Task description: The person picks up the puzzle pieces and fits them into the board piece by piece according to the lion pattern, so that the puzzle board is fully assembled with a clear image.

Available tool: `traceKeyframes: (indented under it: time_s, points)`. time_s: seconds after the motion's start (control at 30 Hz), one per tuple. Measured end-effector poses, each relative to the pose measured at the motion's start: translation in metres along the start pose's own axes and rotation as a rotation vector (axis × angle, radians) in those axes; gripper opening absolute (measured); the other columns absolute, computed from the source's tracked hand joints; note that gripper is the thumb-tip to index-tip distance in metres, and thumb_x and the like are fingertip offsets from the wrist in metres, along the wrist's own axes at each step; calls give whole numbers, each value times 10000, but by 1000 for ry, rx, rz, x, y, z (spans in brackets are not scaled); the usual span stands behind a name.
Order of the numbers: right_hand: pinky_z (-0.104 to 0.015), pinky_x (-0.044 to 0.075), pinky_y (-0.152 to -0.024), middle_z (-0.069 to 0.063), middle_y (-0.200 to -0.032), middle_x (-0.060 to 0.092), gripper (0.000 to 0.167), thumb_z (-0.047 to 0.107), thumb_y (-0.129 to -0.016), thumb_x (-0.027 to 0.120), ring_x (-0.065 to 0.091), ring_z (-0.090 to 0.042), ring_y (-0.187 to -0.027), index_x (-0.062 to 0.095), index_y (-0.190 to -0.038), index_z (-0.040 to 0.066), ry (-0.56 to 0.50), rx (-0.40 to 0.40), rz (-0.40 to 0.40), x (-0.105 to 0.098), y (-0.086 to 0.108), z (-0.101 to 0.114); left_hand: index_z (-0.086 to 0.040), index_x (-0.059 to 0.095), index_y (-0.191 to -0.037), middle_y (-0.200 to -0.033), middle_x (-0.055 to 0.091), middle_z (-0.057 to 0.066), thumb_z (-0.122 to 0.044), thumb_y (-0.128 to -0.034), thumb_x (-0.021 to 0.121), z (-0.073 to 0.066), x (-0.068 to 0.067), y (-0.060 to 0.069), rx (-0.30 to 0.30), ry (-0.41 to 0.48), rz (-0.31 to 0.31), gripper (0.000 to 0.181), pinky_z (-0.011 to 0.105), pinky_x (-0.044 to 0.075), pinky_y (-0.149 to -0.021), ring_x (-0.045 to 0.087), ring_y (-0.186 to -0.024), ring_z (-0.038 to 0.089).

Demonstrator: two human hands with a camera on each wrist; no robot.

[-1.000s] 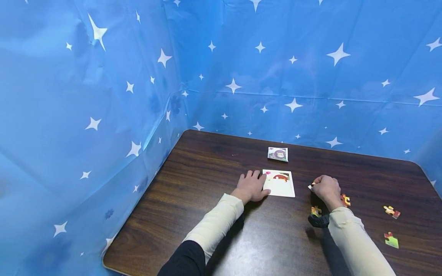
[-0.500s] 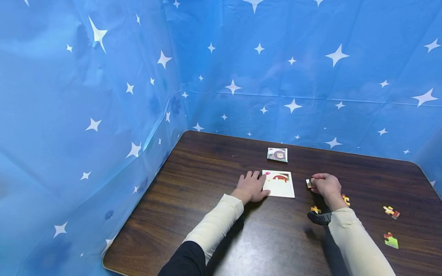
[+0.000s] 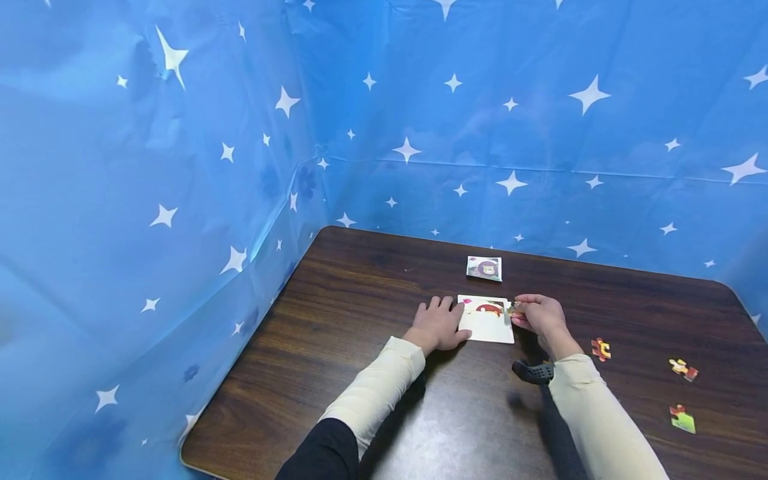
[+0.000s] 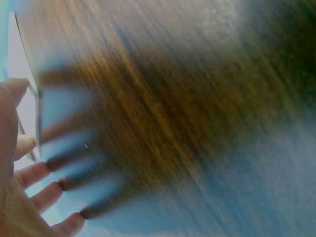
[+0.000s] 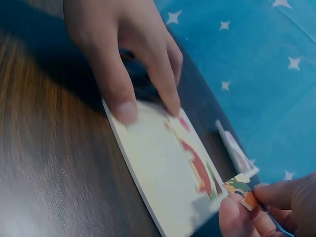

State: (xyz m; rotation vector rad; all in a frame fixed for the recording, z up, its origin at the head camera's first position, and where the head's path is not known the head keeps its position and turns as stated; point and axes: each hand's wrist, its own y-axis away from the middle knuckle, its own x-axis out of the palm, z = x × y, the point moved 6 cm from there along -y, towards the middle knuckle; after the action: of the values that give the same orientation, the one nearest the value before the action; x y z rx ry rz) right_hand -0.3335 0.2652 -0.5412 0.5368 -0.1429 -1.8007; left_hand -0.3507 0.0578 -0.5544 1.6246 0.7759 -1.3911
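A white puzzle board [image 3: 489, 330] lies on the table, its upper strip filled with joined pieces that show red, pink and green. My left hand [image 3: 437, 325] rests at its left edge with fingers spread; in the right wrist view, thumb and index finger touch the board. Between thumb and fingertips my right hand [image 3: 542, 317] pinches a puzzle piece [image 5: 240, 191] coloured green, orange and white. That piece is held over the board's upper right edge, and fingertips cover part of it. The left wrist view shows the left fingers and a bit of the board's side.
Behind the board lies a small picture card [image 3: 484, 269]. To the right are loose puzzle pieces: a red-yellow one [image 3: 601, 349], another red-yellow one [image 3: 683, 369] and a green-red one [image 3: 682, 419]. A blue starry curtain [image 3: 510, 133] borders the wooden table [image 3: 336, 320].
My right hand has carried the puzzle piece leftward from the table to the board's right edge. The piece turned in its fingers on the way. My left hand has stayed in place.
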Motion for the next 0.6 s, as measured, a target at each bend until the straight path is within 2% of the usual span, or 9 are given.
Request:
traceKeyframes:
  time_s: [0.27, 0.43, 0.6]
  points:
    - [-218, 594, -699, -87, -1072, 613, 338, 97, -1044, 510, 633, -30, -695, 588, -1357, -2, 12, 43, 20, 31, 2, 5, -307, 364, -1573, -1586, 393, 7, -639, -1003, 437, 1, -3, 1, -1, -23, -9, 664, 475, 391, -1121, 394, -1432, 232]
    - [-214, 595, -707, -135, -1167, 617, 337, 80, -1040, 501, 641, -44, -729, 588, -1349, -21, 6, 29, 50, 47, 5, 8, -306, 371, -1568, -1574, 409, 4, -646, -996, 448, 1, -3, 0, -5, -34, -24, 669, 464, 409, -1098, 412, -1415, 228]
    - [-202, 591, -719, -146, -1136, 613, 337, 43, -1035, 480, 636, -47, -744, 568, -1343, -63, -14, 14, 95, 61, 9, 9, -309, 360, -1571, -1576, 408, -6, -651, -993, 448, 1, -1, -1, -4, -43, -21, 677, 451, 418, -1085, 420, -1405, 224]
